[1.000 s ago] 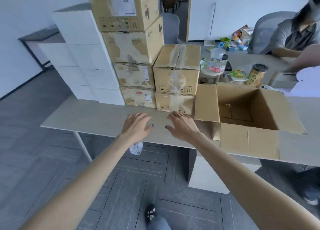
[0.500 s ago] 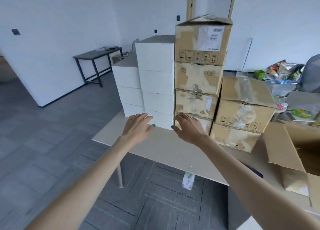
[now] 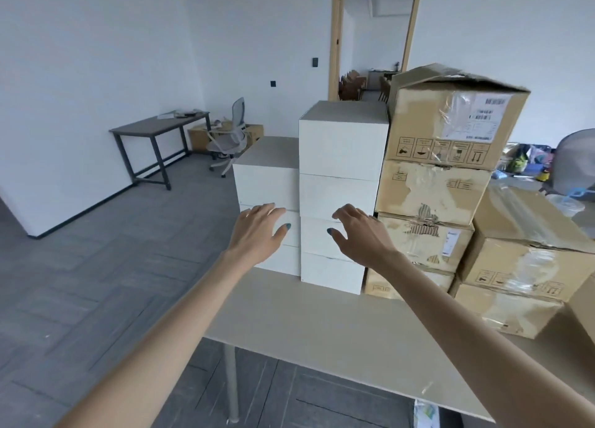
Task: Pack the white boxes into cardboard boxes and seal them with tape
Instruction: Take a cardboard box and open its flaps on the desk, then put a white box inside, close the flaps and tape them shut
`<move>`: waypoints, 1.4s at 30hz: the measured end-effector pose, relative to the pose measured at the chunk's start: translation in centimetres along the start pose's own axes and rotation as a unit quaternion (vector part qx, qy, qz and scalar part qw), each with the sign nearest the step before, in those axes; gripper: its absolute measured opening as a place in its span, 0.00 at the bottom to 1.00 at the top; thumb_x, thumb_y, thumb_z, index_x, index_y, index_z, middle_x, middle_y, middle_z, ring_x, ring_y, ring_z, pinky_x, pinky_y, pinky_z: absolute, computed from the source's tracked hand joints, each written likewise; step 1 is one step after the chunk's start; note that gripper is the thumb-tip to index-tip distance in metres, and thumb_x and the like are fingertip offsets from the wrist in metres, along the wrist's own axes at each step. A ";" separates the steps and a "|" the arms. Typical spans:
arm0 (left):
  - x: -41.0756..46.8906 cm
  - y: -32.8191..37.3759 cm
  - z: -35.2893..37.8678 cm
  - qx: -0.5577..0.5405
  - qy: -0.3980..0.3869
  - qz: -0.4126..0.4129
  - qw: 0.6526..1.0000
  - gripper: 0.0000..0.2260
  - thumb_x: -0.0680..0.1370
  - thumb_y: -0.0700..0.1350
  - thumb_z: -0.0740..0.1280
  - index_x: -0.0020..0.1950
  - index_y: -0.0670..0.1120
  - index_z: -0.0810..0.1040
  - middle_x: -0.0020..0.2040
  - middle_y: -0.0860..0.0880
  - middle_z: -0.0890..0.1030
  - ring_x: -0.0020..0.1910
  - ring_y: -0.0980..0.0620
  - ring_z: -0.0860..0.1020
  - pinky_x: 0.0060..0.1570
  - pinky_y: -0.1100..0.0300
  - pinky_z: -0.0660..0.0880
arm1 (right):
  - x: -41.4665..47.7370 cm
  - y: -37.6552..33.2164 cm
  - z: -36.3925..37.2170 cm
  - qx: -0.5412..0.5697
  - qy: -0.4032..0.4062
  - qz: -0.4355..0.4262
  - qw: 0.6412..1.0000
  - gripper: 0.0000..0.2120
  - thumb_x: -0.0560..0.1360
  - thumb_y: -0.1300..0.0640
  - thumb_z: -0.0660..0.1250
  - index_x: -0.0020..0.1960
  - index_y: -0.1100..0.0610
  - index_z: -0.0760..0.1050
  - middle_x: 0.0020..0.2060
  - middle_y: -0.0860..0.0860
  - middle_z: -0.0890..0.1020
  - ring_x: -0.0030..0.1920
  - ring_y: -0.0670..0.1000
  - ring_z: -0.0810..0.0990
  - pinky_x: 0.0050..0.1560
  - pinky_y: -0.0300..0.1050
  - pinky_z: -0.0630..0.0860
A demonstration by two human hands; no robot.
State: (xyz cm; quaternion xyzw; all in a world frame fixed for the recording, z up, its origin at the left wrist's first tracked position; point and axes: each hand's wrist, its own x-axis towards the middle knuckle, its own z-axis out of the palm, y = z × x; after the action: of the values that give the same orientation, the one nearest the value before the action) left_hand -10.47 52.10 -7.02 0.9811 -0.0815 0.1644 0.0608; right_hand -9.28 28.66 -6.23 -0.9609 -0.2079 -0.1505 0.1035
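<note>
Two stacks of white boxes stand on the beige table (image 3: pixel 322 324): a taller stack (image 3: pixel 341 150) of several boxes and a lower stack (image 3: pixel 267 176) to its left. My left hand (image 3: pixel 257 231) hovers in front of the lower stack, fingers spread and relaxed, holding nothing. My right hand (image 3: pixel 360 234) is raised before the taller stack, fingers loosely bent, also empty. Whether either hand touches a box is unclear. Right of the white boxes rises a tower of taped cardboard boxes (image 3: pixel 444 131), with two more cardboard boxes (image 3: pixel 521 250) beside it.
The table's left edge and metal leg (image 3: pixel 231 382) are near my left arm. A dark side table (image 3: pixel 154 137) and an office chair (image 3: pixel 228 137) stand by the far wall. A doorway (image 3: pixel 370 41) opens behind the stacks. Clutter lies at the far right.
The view has swung left and closer to the white stacks. The open cardboard box has left the frame. Both hands have risen from the tabletop to the height of the white boxes.
</note>
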 end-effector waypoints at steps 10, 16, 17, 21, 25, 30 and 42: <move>11.4 -12.1 0.5 -0.006 0.027 -0.002 1.000 0.21 0.84 0.53 0.57 0.75 0.47 0.67 0.76 0.47 0.66 0.73 0.47 0.66 0.69 0.51 0.63 | 16.4 -4.4 4.5 0.015 0.035 0.010 0.999 0.17 0.81 0.50 0.58 0.65 0.59 0.71 0.62 0.53 0.74 0.62 0.54 0.73 0.53 0.48 0.71; 17.0 -17.6 3.6 0.003 0.028 0.034 0.999 0.24 0.82 0.54 0.61 0.76 0.47 0.64 0.77 0.46 0.62 0.74 0.45 0.64 0.67 0.50 0.64 | 21.6 -6.1 8.1 -0.007 0.044 0.026 0.999 0.17 0.81 0.52 0.60 0.66 0.59 0.70 0.63 0.52 0.73 0.64 0.53 0.72 0.50 0.46 0.70; 17.9 -18.3 4.2 0.001 0.035 0.043 0.998 0.25 0.82 0.53 0.62 0.76 0.47 0.64 0.77 0.46 0.61 0.74 0.45 0.63 0.68 0.49 0.64 | 22.3 -6.2 8.6 -0.015 0.046 0.031 0.998 0.17 0.81 0.53 0.60 0.67 0.60 0.70 0.63 0.52 0.73 0.64 0.53 0.72 0.50 0.46 0.70; 21.7 -20.9 6.1 0.005 0.046 0.106 0.993 0.31 0.78 0.54 0.68 0.77 0.47 0.63 0.78 0.45 0.61 0.75 0.43 0.62 0.69 0.46 0.65 | 24.2 -6.9 10.6 -0.041 0.065 0.072 0.994 0.16 0.79 0.57 0.61 0.65 0.61 0.70 0.63 0.54 0.73 0.63 0.55 0.72 0.52 0.47 0.71; 24.5 -24.0 7.4 0.025 0.045 0.209 0.977 0.32 0.74 0.52 0.74 0.76 0.47 0.67 0.73 0.46 0.70 0.70 0.45 0.70 0.63 0.46 0.70 | 25.5 -8.3 12.3 -0.058 0.093 0.156 0.982 0.15 0.75 0.63 0.63 0.61 0.63 0.71 0.60 0.56 0.74 0.60 0.58 0.73 0.51 0.48 0.72; 26.5 -28.3 8.2 -0.005 0.064 0.276 0.959 0.28 0.73 0.49 0.74 0.72 0.48 0.70 0.68 0.50 0.74 0.66 0.48 0.73 0.60 0.49 0.73 | 27.0 -9.8 13.5 -0.069 0.128 0.250 0.957 0.13 0.73 0.61 0.64 0.57 0.63 0.70 0.54 0.57 0.74 0.55 0.58 0.73 0.46 0.48 0.72; 28.7 -30.8 8.5 -0.414 -0.078 0.079 0.903 0.34 0.80 0.60 0.63 0.79 0.51 0.52 0.79 0.49 0.56 0.76 0.49 0.58 0.69 0.53 0.60 | 31.4 -10.3 14.0 0.291 0.185 0.452 0.822 0.31 0.78 0.40 0.63 0.70 0.61 0.65 0.63 0.61 0.75 0.63 0.61 0.73 0.56 0.48 0.68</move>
State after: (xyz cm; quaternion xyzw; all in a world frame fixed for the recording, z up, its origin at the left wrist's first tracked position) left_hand 24.45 77.01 -8.29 0.8676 -0.2236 0.0431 0.4420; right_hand 17.02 53.13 -7.45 -0.8264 0.2392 -0.1947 0.4712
